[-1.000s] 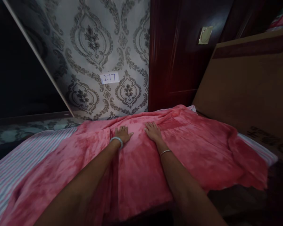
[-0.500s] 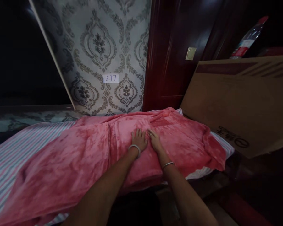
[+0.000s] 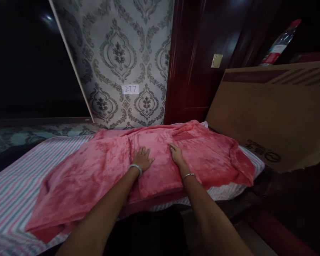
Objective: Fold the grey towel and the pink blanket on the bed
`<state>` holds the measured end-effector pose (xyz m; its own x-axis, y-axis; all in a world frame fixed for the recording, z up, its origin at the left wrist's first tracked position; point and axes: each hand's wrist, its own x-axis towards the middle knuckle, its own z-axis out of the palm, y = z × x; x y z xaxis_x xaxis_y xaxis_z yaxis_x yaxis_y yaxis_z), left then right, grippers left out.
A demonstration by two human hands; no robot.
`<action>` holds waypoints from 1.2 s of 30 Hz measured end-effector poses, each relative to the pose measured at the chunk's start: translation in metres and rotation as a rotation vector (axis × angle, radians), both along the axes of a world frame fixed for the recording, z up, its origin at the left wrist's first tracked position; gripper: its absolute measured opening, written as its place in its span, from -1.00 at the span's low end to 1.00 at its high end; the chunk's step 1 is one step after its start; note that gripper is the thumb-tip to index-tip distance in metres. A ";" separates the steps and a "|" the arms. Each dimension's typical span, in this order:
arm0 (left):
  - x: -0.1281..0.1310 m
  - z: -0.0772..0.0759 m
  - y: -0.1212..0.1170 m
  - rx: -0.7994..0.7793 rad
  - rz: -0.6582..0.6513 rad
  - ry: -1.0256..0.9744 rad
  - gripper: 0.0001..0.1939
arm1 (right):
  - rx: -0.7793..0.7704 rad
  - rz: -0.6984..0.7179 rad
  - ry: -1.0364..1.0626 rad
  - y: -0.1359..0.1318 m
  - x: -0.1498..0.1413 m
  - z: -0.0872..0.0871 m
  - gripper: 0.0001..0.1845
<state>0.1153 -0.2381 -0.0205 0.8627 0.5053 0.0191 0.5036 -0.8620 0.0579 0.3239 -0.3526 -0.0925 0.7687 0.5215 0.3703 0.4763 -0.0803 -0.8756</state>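
Observation:
A pink fleece blanket [image 3: 96, 170] lies spread and rumpled across a bed with a pink, white and grey striped sheet [image 3: 13, 192]. My left hand [image 3: 142, 159] rests flat on the blanket near its middle, fingers spread, a pale bangle on the wrist. My right hand [image 3: 176, 155] lies flat on the blanket a hand's width to the right, fingers stretched out, a thin bracelet on the wrist. Neither hand holds anything.
A large flat cardboard box [image 3: 272, 113] leans at the right of the bed. Behind it stands a plastic bottle [image 3: 278, 44]. A dark red wooden door [image 3: 200, 60] and patterned grey wallpaper with a "277" label [image 3: 130, 89] stand behind the bed.
My hands, close together half a second ago, have moved apart across the blanket. The blanket has bunched in from the left, and more striped sheet shows at the left.

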 end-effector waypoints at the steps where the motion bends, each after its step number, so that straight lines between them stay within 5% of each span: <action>1: -0.005 0.003 0.000 -0.009 -0.003 0.002 -0.32 | -0.008 -0.003 0.003 0.000 -0.001 0.002 -0.54; 8: 0.004 0.029 -0.047 -0.024 -0.023 -0.080 -0.38 | -0.085 -0.030 -0.011 -0.008 0.000 0.038 -0.45; 12: 0.016 0.012 -0.094 -0.097 -0.196 -0.053 -0.32 | -0.185 -0.053 -0.113 -0.044 -0.024 0.038 -0.51; 15: 0.014 -0.007 -0.111 -0.114 -0.248 -0.009 -0.28 | -0.430 -0.067 -0.297 -0.070 -0.054 0.026 -0.50; 20: 0.003 -0.016 -0.110 -0.078 -0.236 -0.023 -0.27 | -0.809 -0.112 -0.505 -0.080 -0.080 0.025 -0.44; 36: -0.081 -0.020 -0.099 0.037 -0.233 -0.113 -0.29 | -0.736 -0.086 -0.448 -0.077 -0.074 0.022 -0.45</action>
